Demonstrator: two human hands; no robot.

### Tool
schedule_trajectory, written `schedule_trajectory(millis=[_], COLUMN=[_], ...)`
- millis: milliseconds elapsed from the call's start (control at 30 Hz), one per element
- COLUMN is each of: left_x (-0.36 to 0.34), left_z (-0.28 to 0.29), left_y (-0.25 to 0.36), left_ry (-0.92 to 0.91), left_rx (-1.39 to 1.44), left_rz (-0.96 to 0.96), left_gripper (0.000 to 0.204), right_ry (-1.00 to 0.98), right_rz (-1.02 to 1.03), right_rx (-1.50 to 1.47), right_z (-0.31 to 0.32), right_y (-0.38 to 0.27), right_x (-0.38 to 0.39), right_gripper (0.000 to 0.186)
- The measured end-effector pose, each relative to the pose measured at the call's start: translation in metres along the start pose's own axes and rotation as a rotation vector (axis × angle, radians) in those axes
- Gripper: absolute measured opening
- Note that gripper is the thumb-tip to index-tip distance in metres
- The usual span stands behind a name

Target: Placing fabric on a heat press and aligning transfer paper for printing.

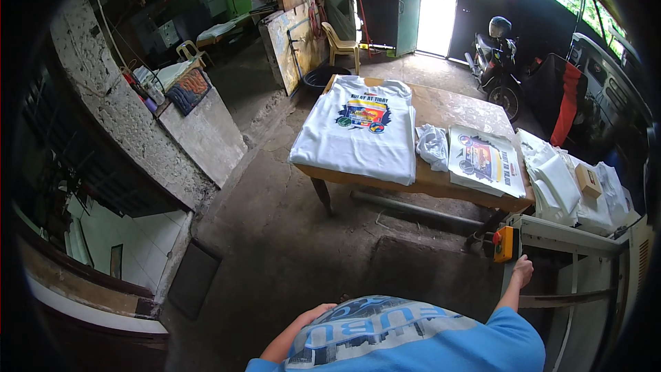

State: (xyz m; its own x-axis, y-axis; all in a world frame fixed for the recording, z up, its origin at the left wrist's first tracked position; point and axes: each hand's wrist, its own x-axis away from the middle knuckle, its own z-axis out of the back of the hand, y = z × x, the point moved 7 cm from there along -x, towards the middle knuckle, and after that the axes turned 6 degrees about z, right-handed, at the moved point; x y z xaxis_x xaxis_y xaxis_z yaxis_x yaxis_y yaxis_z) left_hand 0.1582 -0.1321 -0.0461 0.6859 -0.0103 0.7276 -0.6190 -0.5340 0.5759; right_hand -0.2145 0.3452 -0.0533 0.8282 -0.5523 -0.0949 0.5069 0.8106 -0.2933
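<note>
My right hand [525, 271] is at the right, with its fingers curled closed beside the grey metal frame [564, 235] of a machine. Just left of it, a yellow control box [505, 244] with a red push button is mounted on that frame. What the curled fingers hold, if anything, is hidden. My left hand [318, 313] rests low against the front of my blue shirt [427, 337]; its fingers are mostly out of sight behind the cloth. Ahead, a stack of white printed T-shirts [358, 150] lies on a wooden table [435, 100].
A crumpled white plastic bag [432, 147] and printed sheets [485, 160] share the table. White bundles [555, 182] and a small tan box [588, 181] lie to the right. A plastic chair [340, 47] and a motorcycle [497, 72] stand farther back. A dark mat [195, 279] is at left.
</note>
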Motion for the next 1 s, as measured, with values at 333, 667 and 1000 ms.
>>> schedule_trajectory(millis=[333, 667, 1000], left_x=[-0.149, -0.15, -0.157], left_z=[0.078, 0.095, 0.112], left_y=[-0.108, -0.107, -0.12], left_ry=[-0.224, -0.137, -0.053], left_rx=[-0.532, -0.583, -0.623], left_rz=[0.19, 0.172, 0.151], left_gripper=[0.024, 0.022, 0.02], right_ry=[-0.041, 0.013, 0.013], right_rz=[0.016, 0.05, 0.042], right_rx=[-0.037, -0.001, 0.008], right_z=[-0.006, 0.001, -0.002], right_y=[-0.009, -0.013, -0.012], right_x=[-0.001, 0.003, 0.004], right_gripper=[0.051, 0.051, 0.05])
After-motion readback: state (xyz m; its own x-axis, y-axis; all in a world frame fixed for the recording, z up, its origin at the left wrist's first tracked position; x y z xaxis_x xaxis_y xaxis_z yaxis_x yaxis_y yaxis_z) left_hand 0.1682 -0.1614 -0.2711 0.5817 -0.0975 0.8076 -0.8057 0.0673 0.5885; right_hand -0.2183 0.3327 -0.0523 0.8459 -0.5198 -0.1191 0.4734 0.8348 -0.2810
